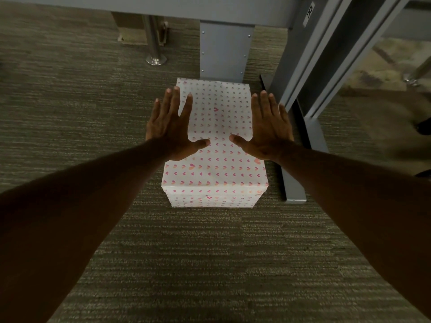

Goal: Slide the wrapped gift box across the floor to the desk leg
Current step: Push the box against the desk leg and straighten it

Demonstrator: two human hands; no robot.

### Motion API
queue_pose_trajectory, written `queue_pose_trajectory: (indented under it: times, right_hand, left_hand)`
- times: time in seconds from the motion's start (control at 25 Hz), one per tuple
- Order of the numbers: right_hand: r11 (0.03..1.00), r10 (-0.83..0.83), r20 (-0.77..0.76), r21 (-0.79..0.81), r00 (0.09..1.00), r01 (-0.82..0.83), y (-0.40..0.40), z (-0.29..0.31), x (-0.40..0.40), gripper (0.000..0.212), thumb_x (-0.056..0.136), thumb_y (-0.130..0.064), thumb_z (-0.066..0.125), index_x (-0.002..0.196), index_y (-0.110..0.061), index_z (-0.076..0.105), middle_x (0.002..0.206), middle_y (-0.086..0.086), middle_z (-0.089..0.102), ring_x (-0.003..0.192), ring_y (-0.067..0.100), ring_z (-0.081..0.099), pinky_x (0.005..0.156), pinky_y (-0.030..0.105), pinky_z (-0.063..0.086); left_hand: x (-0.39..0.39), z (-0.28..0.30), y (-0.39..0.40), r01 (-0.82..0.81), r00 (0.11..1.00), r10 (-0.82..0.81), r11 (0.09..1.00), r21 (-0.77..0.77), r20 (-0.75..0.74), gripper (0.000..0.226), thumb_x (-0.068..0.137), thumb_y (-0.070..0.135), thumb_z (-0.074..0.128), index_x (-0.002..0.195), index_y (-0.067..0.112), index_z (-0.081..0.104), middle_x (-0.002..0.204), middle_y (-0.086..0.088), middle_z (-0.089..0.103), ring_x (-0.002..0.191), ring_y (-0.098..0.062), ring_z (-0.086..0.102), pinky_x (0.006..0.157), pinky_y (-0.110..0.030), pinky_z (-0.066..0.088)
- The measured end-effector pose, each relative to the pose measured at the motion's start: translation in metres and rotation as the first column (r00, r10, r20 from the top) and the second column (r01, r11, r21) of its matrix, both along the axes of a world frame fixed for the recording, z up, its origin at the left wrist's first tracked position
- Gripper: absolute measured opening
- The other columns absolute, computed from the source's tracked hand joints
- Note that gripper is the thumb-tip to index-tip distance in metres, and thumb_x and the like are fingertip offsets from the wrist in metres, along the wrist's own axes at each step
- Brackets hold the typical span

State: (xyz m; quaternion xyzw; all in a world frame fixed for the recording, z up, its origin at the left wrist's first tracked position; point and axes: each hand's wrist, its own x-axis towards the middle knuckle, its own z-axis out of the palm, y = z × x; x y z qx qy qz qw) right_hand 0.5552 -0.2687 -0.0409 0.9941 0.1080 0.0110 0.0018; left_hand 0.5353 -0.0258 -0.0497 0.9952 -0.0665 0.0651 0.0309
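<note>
The gift box [218, 166], wrapped in white paper with small pink and orange hearts, lies lengthwise on the grey carpet. Its far end reaches the foot of a grey metal desk leg panel [225, 51]. Another grey desk leg with a long flat foot [303, 141] runs close along its right side. My left hand [171, 127] is spread flat over the box's left edge, fingers apart. My right hand [268, 129] is spread flat over the right edge. Both thumbs point inward above the box top. Whether the palms touch the paper cannot be told. Neither hand grips anything.
A chrome pole with a round base [155, 59] stands on the carpet at the back left. The desk's underside [163, 3] spans the top. A label marked R [309, 12] is on the right frame. Another chrome leg [417, 71] shows at the far right.
</note>
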Motion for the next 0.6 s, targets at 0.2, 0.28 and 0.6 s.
queue_pose_trajectory:
  times: [0.2,0.28,0.6]
  right_hand:
    - [0.995,-0.026,-0.009,0.095,1.0,0.027,-0.001,-0.008,0.003,0.116,0.088,-0.08,0.046,0.169,-0.011,-0.001,0.178,0.018,0.001,0.165,0.037,0.004,0.131,0.053,0.007]
    - [0.991,-0.045,-0.025,0.127,0.999,0.048,-0.003,-0.014,0.004,0.112,0.089,-0.078,0.047,0.169,-0.011,0.006,0.176,0.019,0.014,0.163,0.04,0.016,0.129,0.055,0.018]
    - [0.844,-0.221,-0.181,0.457,0.958,0.281,-0.007,-0.039,0.007,0.04,0.099,-0.031,0.063,0.131,-0.009,0.059,0.124,0.013,0.068,0.105,0.028,0.07,0.072,0.026,0.057]
  left_hand:
    - [0.003,-0.011,0.006,-0.055,0.995,0.048,0.995,-0.083,-0.09,0.114,0.074,0.075,0.055,0.155,0.022,-0.006,0.165,-0.015,-0.01,0.151,-0.033,-0.009,0.118,-0.052,0.005]
    - [0.002,-0.017,0.011,-0.074,0.979,0.05,0.991,-0.113,-0.197,0.111,0.075,0.064,0.064,0.155,0.023,-0.001,0.166,-0.013,-0.003,0.151,-0.034,-0.002,0.116,-0.057,0.017]
    - [0.001,-0.034,0.018,-0.455,0.885,0.31,0.736,-0.501,-0.347,0.049,0.089,0.017,0.063,0.137,0.01,0.051,0.136,-0.017,0.054,0.109,-0.03,0.06,0.069,-0.033,0.058]
